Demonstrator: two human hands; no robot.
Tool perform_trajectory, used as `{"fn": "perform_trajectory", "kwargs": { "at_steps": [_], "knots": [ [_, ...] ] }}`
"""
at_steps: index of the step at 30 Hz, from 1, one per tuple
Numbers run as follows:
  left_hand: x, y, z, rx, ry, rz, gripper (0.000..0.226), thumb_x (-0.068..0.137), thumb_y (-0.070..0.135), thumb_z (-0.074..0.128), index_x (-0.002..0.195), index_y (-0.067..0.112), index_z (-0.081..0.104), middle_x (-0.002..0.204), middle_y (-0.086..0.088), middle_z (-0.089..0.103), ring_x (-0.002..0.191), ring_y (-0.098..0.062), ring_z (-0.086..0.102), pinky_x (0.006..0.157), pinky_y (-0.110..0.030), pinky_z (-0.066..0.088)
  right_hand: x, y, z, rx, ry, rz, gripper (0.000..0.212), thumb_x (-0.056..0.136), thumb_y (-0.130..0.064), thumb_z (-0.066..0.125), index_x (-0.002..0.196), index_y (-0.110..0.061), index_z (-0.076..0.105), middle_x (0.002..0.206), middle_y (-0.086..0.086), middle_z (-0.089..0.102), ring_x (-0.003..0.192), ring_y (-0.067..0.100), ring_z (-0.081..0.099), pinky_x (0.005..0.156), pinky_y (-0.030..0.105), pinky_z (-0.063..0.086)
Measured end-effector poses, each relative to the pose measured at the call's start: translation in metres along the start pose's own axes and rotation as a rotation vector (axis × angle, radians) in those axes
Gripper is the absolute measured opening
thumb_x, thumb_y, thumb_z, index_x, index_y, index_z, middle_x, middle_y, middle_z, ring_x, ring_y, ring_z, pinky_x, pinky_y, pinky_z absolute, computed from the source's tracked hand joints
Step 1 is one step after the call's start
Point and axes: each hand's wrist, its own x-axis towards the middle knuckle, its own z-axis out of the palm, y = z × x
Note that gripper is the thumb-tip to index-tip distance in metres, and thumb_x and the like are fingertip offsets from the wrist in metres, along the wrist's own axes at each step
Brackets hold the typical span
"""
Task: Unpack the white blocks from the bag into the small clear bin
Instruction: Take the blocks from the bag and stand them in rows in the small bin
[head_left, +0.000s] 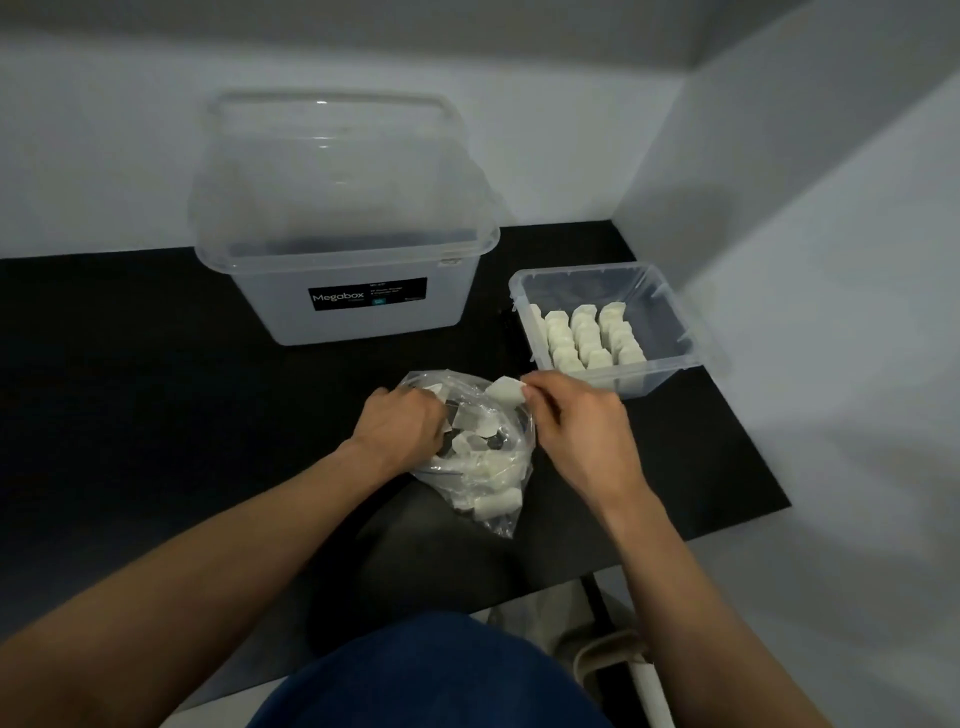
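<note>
Fingers (537, 393) pinching block (505, 389), left hand (397, 420) gripping bag (501, 470)

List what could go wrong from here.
The block is only pinched at its edge by the right hand; it may slip before reaching the bin. Dropping it in carelessly could topple the neat rows. If the left hand loosens, the bag may sag and spill.

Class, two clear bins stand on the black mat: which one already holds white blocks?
The small clear bin on the right: white blocks stand in rows inside it. The larger Megabox bin shows no blocks.
</note>
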Motion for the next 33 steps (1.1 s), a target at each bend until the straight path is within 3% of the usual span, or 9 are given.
{"fn": "perform_trajectory", "kwargs": {
  "at_steps": [4,7,11,16,22,26,28,31,33],
  "knots": [
    [-0.01,-0.005,-0.012,-0.153,0.031,-0.097,0.029,0.101,0.042,0.051,0.091,0.023,0.069,0.083,0.005,0.065,0.073,-0.015,0.063,0.068,-0.034,0.054,0.032,0.02,-0.048,0.064,0.121,-0.006,0.021,0.103,-0.033,0.062,0.114,-0.021,0.075,0.103,-0.006,0.077,0.088,0.012,0.071,0.081,0.035,0.058],
    [-0.022,-0.011,-0.026,-0.434,0.073,-0.153,0.017,0.098,0.039,0.062,0.099,0.026,0.073,0.083,0.009,0.07,0.073,-0.006,0.067,0.071,-0.029,0.06,0.067,0.044,-0.065,0.022,0.162,-0.027,0.02,0.102,-0.031,0.062,0.111,-0.02,0.076,0.101,-0.004,0.077,0.087,0.013,0.07,0.078,0.033,0.056],
    [-0.04,-0.007,-0.042,-0.81,0.123,-0.217,0.013,0.095,0.026,0.07,0.106,0.024,0.076,0.09,0.01,0.076,0.082,0.0,0.071,0.08,-0.024,0.06,0.114,0.075,-0.055,-0.086,-0.116,0.007,0.018,0.102,-0.035,0.061,0.109,-0.028,0.076,0.094,-0.007,0.076,0.084,0.013,0.069,0.078,0.036,0.058],
    [-0.05,0.02,-0.055,-1.238,0.167,-0.292,0.016,0.097,0.012,0.068,0.111,0.019,0.073,0.089,-0.002,0.079,0.083,-0.017,0.077,0.079,-0.027,0.062,0.141,0.088,-0.025,-0.153,-0.481,0.01,0.017,0.1,-0.034,0.065,0.111,-0.03,0.077,0.102,-0.007,0.076,0.094,0.015,0.069,0.086,0.039,0.058],
    [-0.04,0.046,-0.062,-1.792,0.262,-0.442,0.015,0.098,-0.001,0.061,0.109,-0.001,0.071,0.107,-0.018,0.075,0.099,-0.033,0.076,0.075,-0.026,0.062,0.148,0.095,0.009,-0.19,-0.56,-0.048,0.018,0.099,-0.031,0.065,0.112,-0.029,0.078,0.11,-0.003,0.076,0.097,0.019,0.069,0.084,0.038,0.058],
    [-0.032,0.058,-0.066,-2.101,0.297,-0.458,0.016,0.094,0.005,0.062,0.109,0.003,0.068,0.111,-0.02,0.073,0.103,-0.03,0.075,0.08,-0.032,0.063,0.153,0.095,0.014,-0.262,-0.549,-0.049,0.029,0.099,-0.04,0.063,0.126,-0.03,0.07,0.12,-0.002,0.073,0.107,0.023,0.067,0.086,0.04,0.057],
    [-0.026,0.064,-0.069,-2.199,0.307,-0.439,0.022,0.089,0.011,0.066,0.11,0.007,0.068,0.112,-0.015,0.074,0.099,-0.026,0.075,0.075,-0.029,0.063,0.152,0.09,0.001,-0.143,-0.452,-0.03,0.03,0.101,-0.041,0.061,0.127,-0.029,0.07,0.119,-0.006,0.074,0.108,0.017,0.068,0.089,0.037,0.056],
    [-0.016,0.077,-0.069,-2.283,0.323,-0.41,0.024,0.089,0.012,0.065,0.112,0.009,0.067,0.105,-0.009,0.075,0.091,-0.018,0.075,0.068,-0.024,0.061,0.139,0.069,-0.032,0.378,-0.273,0.075,0.021,0.1,-0.042,0.064,0.108,-0.029,0.078,0.097,-0.012,0.077,0.09,0.006,0.071,0.085,0.031,0.057],
    [-0.007,0.085,-0.067,-2.324,0.316,-0.363,0.021,0.092,0.01,0.064,0.112,0.008,0.066,0.104,-0.01,0.074,0.091,-0.018,0.075,0.068,-0.023,0.061,0.13,0.048,-0.058,0.722,-0.345,0.123,0.021,0.097,-0.042,0.068,0.106,-0.026,0.079,0.094,-0.006,0.078,0.082,0.013,0.072,0.079,0.033,0.058]
  ]
}}
